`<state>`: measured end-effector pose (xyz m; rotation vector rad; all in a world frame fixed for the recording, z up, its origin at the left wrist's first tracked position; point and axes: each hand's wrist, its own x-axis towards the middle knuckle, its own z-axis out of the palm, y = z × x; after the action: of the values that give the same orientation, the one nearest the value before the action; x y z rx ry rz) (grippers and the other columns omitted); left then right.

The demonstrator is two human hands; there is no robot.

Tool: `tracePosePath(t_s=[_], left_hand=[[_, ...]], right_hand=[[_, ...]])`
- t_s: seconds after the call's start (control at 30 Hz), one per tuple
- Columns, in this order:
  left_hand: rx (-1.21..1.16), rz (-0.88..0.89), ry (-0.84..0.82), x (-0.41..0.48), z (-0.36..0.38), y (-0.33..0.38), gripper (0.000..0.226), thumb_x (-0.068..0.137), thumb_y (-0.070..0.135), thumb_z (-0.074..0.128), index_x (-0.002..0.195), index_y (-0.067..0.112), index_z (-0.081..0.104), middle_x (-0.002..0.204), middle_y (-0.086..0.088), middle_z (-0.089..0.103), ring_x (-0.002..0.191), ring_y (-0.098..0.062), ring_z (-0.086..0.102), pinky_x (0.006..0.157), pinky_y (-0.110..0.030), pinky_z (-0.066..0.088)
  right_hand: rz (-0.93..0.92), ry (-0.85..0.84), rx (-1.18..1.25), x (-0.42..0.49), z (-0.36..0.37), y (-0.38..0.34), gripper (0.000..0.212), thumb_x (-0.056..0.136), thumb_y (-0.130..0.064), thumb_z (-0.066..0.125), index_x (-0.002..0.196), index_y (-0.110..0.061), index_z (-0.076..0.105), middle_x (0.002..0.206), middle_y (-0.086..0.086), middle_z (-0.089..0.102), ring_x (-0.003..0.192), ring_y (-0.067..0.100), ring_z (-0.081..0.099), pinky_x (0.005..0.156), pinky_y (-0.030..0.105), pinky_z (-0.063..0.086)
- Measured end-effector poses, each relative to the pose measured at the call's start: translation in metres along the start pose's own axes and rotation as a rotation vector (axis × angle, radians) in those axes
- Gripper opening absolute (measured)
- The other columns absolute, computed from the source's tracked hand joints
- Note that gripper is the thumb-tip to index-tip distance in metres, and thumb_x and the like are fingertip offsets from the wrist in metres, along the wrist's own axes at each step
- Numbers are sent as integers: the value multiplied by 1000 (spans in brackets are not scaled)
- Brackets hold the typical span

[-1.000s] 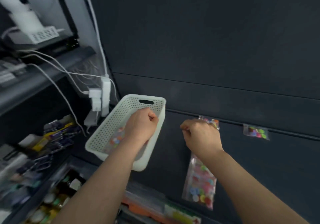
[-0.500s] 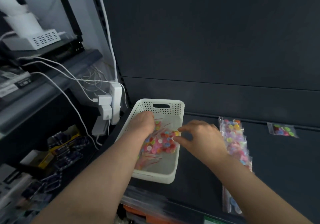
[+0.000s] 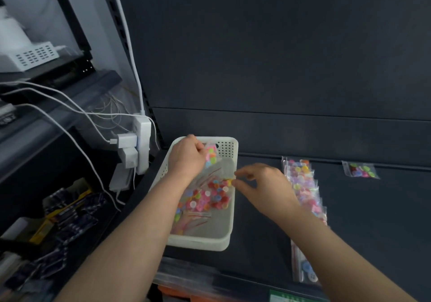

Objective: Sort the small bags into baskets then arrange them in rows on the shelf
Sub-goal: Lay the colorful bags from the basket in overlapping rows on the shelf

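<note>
A white perforated basket (image 3: 229, 210) stands on the dark shelf (image 3: 373, 220) and holds several small clear bags of coloured buttons (image 3: 210, 196). My left hand (image 3: 186, 157) is over the basket's far end and grips a bag of buttons (image 3: 211, 156) lifted above the others. My right hand (image 3: 263, 187) is at the basket's right rim and pinches the edge of a bag lying inside. A row of overlapping button bags (image 3: 305, 185) runs along the shelf right of my right hand. One single bag (image 3: 360, 170) lies apart at the back right.
A white power strip with plugs and cables (image 3: 140, 143) hangs left of the basket. The neighbouring shelf unit at the left holds packaged goods (image 3: 70, 208) and a white device (image 3: 30, 54) higher up. The shelf's front edge (image 3: 233, 276) runs below the basket.
My left hand has risen toward the basket's far end with a bag in its grip. My right hand stays at the right rim, now pinching a bag's edge.
</note>
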<state>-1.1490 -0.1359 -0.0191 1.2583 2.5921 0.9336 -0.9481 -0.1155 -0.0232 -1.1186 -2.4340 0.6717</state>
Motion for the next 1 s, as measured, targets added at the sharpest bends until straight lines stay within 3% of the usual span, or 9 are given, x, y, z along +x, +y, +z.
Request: tracePosePath(t_s=[0.1, 0.23, 0.33, 0.37, 0.47, 0.7, 0.83, 0.9, 1.0], left_hand=[[-532, -92, -33, -26, -11, 36, 15, 86, 16, 70, 93, 20, 58, 93, 0, 69, 82, -16, 68, 77, -36, 57], [-866, -140, -206, -59, -2, 86, 24, 90, 4, 65, 112, 12, 56, 93, -5, 68, 74, -11, 66, 62, -22, 55], [-907, -159, -319, -78, 19, 111, 17, 91, 1, 63, 103, 12, 61, 92, -7, 69, 73, -11, 66, 60, -21, 54], [-882, -166, -357, -83, 26, 116, 15, 91, 2, 63, 100, 13, 63, 92, -6, 70, 75, -11, 66, 63, -22, 55], [-828, -180, -454, -95, 45, 130, 2, 91, 13, 67, 92, 13, 68, 80, 3, 68, 74, -8, 64, 72, -25, 56], [-749, -215, -499, -114, 91, 167, 15, 94, 13, 62, 88, 3, 71, 75, -5, 62, 71, -17, 58, 71, -33, 53], [-653, -238, -538, -126, 124, 182, 23, 94, 10, 59, 72, 13, 66, 66, -4, 57, 60, -15, 53, 53, -21, 51], [-643, -256, -539, -129, 141, 189, 21, 94, 10, 60, 74, 12, 66, 65, -3, 58, 60, -13, 53, 54, -22, 52], [-607, -242, -518, -129, 162, 206, 16, 94, 9, 59, 79, 10, 65, 74, -6, 65, 66, -14, 59, 59, -25, 56]], right_hand=[[113, 25, 258, 0, -7, 8, 45, 85, -42, 65, 125, -24, 58, 116, -12, 63, 103, 1, 57, 85, 17, 43], [330, -32, 847, -6, -24, 25, 67, 75, -52, 70, 131, -21, 50, 117, -8, 63, 106, 7, 61, 86, 25, 48], [416, 83, 1073, -17, -46, 46, 22, 89, -34, 63, 99, -15, 67, 88, -3, 72, 82, 9, 68, 72, 24, 50], [433, 137, 1089, -22, -53, 53, 14, 92, -26, 60, 90, -15, 68, 79, -3, 72, 74, 9, 69, 69, 23, 50], [478, 195, 1031, -34, -71, 79, 18, 93, -20, 58, 80, -13, 68, 72, -2, 70, 65, 9, 67, 65, 23, 52], [584, 271, 1002, -59, -99, 134, 20, 94, -17, 57, 77, -14, 66, 55, -9, 65, 51, 3, 62, 63, 27, 52], [647, 223, 1002, -70, -106, 167, 12, 92, -22, 61, 85, -14, 66, 66, -3, 67, 57, 9, 63, 58, 25, 50], [641, 163, 920, -74, -108, 182, 5, 87, -17, 67, 90, -12, 68, 76, 1, 68, 68, 12, 62, 62, 24, 50], [640, 200, 802, -71, -115, 208, 14, 83, -3, 68, 94, -12, 69, 82, 2, 70, 71, 12, 62, 65, 23, 50]])
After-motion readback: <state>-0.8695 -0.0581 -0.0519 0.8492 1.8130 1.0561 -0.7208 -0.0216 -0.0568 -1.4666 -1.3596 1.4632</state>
